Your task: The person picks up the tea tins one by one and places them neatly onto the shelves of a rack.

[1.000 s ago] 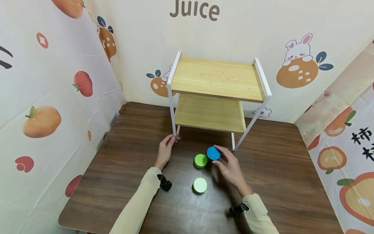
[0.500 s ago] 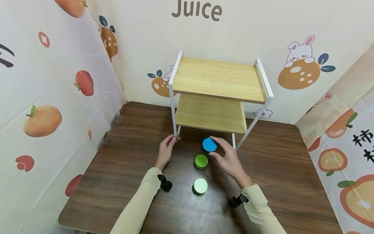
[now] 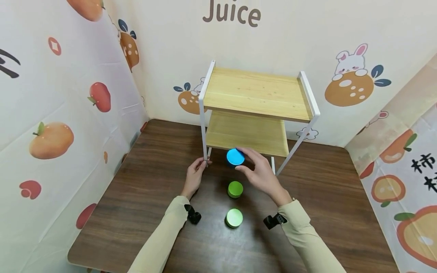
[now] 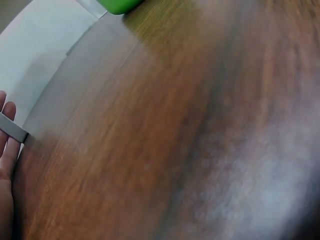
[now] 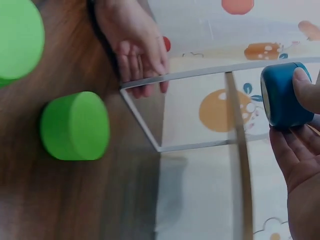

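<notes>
The right hand (image 3: 261, 172) is parted just enough for the blue tub (image 3: 235, 157), which it pinches between thumb and fingertips. The tub is off the table (image 3: 136, 212), near the front edge of the rack's lower board (image 3: 250, 131), left of that edge's middle; whether it touches the board is hard to tell. The left hand (image 3: 194, 174) has its thumb and fingers closed around the foot of the front left leg (image 3: 203, 132). The two-tier rack (image 3: 259, 94) stands near the table's far edge. Between the rack and the table's near edge sit two green tubs, apart: the darker tub (image 3: 235, 189) nearer the rack, the paler tub (image 3: 234, 218) nearer the person.
</notes>
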A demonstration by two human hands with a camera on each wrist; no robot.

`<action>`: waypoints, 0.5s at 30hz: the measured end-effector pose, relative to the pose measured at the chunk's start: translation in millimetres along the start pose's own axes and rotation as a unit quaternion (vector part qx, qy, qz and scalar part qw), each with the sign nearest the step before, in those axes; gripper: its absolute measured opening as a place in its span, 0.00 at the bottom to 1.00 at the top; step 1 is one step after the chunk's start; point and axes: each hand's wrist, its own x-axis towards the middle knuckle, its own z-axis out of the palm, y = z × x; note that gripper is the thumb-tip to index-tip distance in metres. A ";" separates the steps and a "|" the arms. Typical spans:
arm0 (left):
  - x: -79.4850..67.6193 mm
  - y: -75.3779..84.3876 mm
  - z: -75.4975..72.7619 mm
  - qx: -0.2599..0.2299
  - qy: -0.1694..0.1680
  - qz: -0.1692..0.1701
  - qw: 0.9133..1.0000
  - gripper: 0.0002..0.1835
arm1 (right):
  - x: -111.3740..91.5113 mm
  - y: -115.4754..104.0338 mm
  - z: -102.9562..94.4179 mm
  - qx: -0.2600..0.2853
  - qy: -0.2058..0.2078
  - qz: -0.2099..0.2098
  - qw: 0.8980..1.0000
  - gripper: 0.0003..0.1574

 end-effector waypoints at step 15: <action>-1.3 0.2 -2.2 0.008 -0.007 0.007 1.000 0.19 | 47.0 -42.2 -16.7 0.017 -0.021 -0.044 0.999 0.38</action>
